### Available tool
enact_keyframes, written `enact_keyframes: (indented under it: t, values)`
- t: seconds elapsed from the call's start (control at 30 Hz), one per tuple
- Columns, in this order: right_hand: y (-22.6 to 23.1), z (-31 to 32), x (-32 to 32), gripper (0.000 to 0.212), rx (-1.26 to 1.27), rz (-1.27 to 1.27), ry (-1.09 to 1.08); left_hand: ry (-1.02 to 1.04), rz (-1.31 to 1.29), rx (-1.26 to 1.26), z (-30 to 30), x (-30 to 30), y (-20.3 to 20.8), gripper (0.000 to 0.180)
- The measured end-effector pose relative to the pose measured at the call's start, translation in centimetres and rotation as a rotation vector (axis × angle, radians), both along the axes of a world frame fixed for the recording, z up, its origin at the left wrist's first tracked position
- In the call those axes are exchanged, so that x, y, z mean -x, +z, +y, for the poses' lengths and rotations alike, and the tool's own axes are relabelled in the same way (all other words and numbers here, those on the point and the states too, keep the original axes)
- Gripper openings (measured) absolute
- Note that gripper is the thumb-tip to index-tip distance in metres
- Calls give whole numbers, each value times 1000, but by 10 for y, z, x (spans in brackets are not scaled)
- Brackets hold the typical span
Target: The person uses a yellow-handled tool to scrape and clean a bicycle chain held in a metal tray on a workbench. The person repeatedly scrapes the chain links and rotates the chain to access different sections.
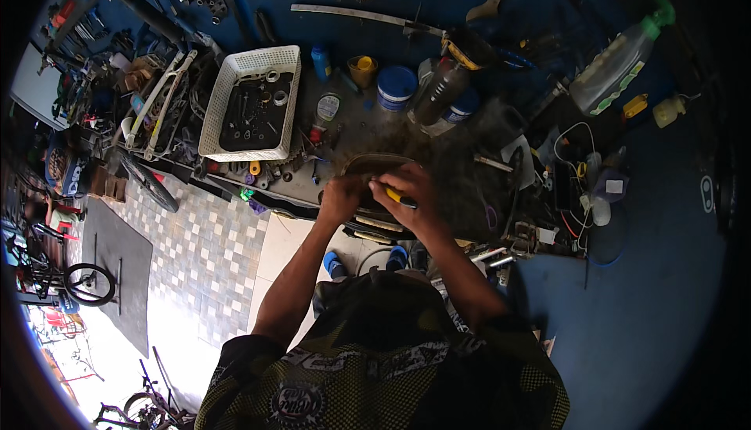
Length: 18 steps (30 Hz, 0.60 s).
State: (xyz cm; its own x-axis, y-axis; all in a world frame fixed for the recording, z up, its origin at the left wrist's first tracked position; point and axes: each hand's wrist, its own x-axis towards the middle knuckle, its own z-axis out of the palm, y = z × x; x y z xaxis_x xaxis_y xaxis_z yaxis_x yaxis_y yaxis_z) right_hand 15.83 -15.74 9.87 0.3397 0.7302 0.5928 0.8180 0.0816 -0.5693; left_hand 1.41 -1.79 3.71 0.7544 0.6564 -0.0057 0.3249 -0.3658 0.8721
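We note the right hand (pixel 415 182) with fingers curled round a yellow-black handle (pixel 400 198). Left hand (pixel 342 199) beside them; its fingers' state we cannot tell.

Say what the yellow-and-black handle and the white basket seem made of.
The yellow-and-black handle in the right hand: probably plastic or rubber, from its solid colour blocks; too small to judge finish. The white basket: likely moulded plastic, fairly matte, from its regularly perforated walls.
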Motion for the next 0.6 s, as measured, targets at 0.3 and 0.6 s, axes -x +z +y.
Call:
enact_keyframes:
  t: [0.3,0.6]
  values:
    - [-2,5,3,16,-50,22,-216,96,-33,-120,-8,-5,2,18]
    - [-8,10,6,18,53,7,-423,119,-45,-149,-18,-11,19,19]
